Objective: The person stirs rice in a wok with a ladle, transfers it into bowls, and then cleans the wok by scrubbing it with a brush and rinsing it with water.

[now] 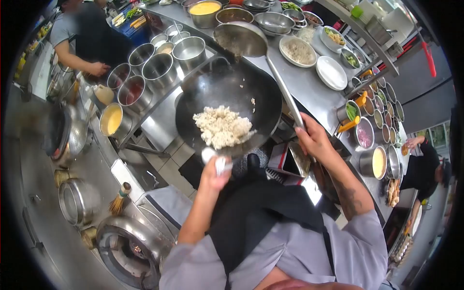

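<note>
A dark wok (195,99) is in front of me, tilted, with a heap of cooked rice (222,126) in its lower part and a few grains stuck higher up. My left hand (215,178) is closed on a white cloth (221,165) at the wok's near rim; the grip under the cloth is hidden. My right hand (314,140) is wrapped around the long metal handle of a ladle (282,84). The ladle's large round bowl is beyond the wok's far rim, above the steel counter, apart from the rice.
Several metal pots (158,67) stand on a rack at left, near a pot of yellow liquid (115,121). A burner ring (130,253) and brush (120,198) are lower left. White plates (331,73) and ingredient tins line the right counter. Co-workers (89,43) stand at far left and far right.
</note>
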`<act>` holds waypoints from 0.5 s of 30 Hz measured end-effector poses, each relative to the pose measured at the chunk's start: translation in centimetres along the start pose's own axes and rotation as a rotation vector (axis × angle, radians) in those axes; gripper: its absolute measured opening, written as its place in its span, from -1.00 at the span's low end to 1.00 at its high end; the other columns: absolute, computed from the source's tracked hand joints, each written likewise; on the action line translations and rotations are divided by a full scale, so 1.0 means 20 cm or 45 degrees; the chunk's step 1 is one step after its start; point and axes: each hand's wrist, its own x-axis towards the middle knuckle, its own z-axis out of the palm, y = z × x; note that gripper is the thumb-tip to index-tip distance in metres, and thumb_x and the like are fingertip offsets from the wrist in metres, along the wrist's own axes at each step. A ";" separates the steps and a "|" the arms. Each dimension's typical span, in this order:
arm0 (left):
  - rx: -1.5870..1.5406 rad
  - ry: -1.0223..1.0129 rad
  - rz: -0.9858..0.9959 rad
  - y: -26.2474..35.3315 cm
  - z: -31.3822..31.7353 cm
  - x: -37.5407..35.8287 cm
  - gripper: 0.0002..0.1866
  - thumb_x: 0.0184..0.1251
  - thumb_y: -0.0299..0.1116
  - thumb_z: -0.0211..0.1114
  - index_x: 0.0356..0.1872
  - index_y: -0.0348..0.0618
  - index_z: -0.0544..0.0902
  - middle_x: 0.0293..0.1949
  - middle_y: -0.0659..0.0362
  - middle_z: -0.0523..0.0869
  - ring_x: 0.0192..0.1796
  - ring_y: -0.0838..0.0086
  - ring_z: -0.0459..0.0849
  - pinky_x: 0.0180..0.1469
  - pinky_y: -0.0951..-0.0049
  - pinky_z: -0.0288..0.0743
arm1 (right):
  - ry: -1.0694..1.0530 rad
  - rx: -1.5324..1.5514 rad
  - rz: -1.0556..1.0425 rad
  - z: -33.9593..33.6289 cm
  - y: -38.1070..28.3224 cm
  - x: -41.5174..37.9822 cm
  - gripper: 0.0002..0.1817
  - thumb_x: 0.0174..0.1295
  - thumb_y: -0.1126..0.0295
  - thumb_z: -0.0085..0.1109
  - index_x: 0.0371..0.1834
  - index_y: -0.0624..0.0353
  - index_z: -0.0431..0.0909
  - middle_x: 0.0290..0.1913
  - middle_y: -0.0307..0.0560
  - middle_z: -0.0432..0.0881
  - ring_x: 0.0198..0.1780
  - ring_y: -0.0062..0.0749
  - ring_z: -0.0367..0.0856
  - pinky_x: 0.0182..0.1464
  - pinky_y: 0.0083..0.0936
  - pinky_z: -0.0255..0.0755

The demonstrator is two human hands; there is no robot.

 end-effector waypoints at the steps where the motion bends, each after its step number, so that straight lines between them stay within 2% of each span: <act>1: 0.129 0.037 -0.006 0.06 0.09 0.10 -0.75 0.27 -0.24 0.06 -0.44 -0.21 0.52 -0.59 0.13 0.52 -0.66 0.46 0.39 -0.76 0.56 0.19 | -0.031 0.054 0.067 0.04 -0.03 -0.02 -0.55 0.38 0.42 -0.01 0.31 0.26 0.26 -0.62 -0.38 0.34 -0.70 -0.75 0.26 -0.67 -0.71 0.15; 2: -0.072 0.097 0.095 0.06 0.14 0.18 -0.80 0.24 -0.29 0.09 -0.48 -0.19 0.51 -0.61 0.11 0.52 -0.68 0.44 0.39 -0.78 0.57 0.15 | -0.063 0.099 0.121 0.05 -0.07 -0.02 -0.56 0.38 0.42 -0.02 0.30 0.26 0.26 -0.62 -0.38 0.35 -0.71 -0.76 0.26 -0.68 -0.71 0.14; 4: -0.033 0.203 0.083 0.04 0.20 0.12 -0.85 0.20 -0.34 0.12 -0.48 -0.18 0.51 -0.61 0.12 0.53 -0.69 0.43 0.37 -0.78 0.59 0.15 | -0.099 0.103 0.219 0.06 -0.01 -0.03 -0.56 0.34 0.48 -0.02 0.29 0.30 0.28 -0.59 -0.35 0.38 -0.71 -0.74 0.28 -0.69 -0.73 0.17; 6: 0.060 0.168 0.112 0.02 0.21 0.07 -0.86 0.19 -0.35 0.13 -0.49 -0.15 0.50 -0.60 0.12 0.54 -0.68 0.45 0.40 -0.77 0.60 0.15 | -0.150 0.248 0.252 0.06 0.10 -0.02 -0.61 0.34 0.48 -0.02 0.23 0.32 0.32 -0.59 -0.35 0.36 -0.72 -0.73 0.29 -0.69 -0.73 0.18; 8: 0.119 0.221 0.176 0.02 0.24 0.05 -0.86 0.20 -0.36 0.14 -0.51 -0.15 0.50 -0.60 0.11 0.55 -0.67 0.48 0.42 -0.77 0.60 0.15 | -0.130 0.230 0.299 0.05 0.15 -0.01 -0.63 0.34 0.47 -0.02 0.20 0.33 0.33 -0.59 -0.35 0.35 -0.72 -0.73 0.30 -0.69 -0.73 0.18; 10: 0.300 0.395 0.269 -0.02 0.31 0.00 -0.88 0.19 -0.38 0.14 -0.49 -0.17 0.50 -0.59 0.13 0.56 -0.66 0.50 0.44 -0.77 0.59 0.15 | -0.096 0.211 0.335 0.02 0.14 0.00 -0.64 0.34 0.47 -0.03 0.17 0.34 0.34 -0.59 -0.35 0.34 -0.72 -0.72 0.31 -0.70 -0.72 0.19; 12: 0.495 0.369 0.333 -0.10 0.21 -0.04 -0.90 0.16 -0.43 0.14 -0.36 -0.25 0.51 -0.54 0.14 0.58 -0.60 0.48 0.54 -0.73 0.57 0.28 | -0.036 0.112 0.361 -0.04 0.13 -0.02 -0.66 0.34 0.47 -0.05 0.16 0.35 0.35 -0.59 -0.35 0.34 -0.73 -0.71 0.31 -0.70 -0.72 0.20; 13: 0.484 0.313 0.473 -0.17 0.11 -0.07 -0.89 0.11 -0.52 0.15 -0.31 -0.23 0.50 -0.51 0.15 0.58 -0.55 0.46 0.58 -0.65 0.51 0.40 | -0.069 -0.048 0.328 -0.09 0.22 -0.01 -0.67 0.35 0.47 -0.08 0.14 0.33 0.37 -0.60 -0.33 0.34 -0.74 -0.70 0.30 -0.71 -0.70 0.20; 14: 0.581 0.364 0.586 -0.23 0.06 -0.07 -0.82 0.07 -0.60 0.16 -0.28 -0.20 0.49 -0.49 0.17 0.57 -0.51 0.44 0.60 -0.56 0.43 0.49 | -0.001 -0.237 0.339 -0.09 0.24 0.00 -0.78 0.30 0.44 -0.02 -0.07 0.34 0.42 -0.61 -0.27 0.40 -0.76 -0.62 0.35 -0.75 -0.60 0.22; 15: 0.601 0.318 0.572 -0.24 -0.02 -0.03 -0.80 0.06 -0.61 0.17 -0.26 -0.18 0.49 -0.48 0.17 0.57 -0.49 0.43 0.61 -0.52 0.40 0.51 | -0.019 -0.318 0.337 -0.04 0.30 0.02 -0.80 0.29 0.45 -0.02 -0.09 0.31 0.42 -0.62 -0.27 0.40 -0.76 -0.62 0.35 -0.76 -0.59 0.23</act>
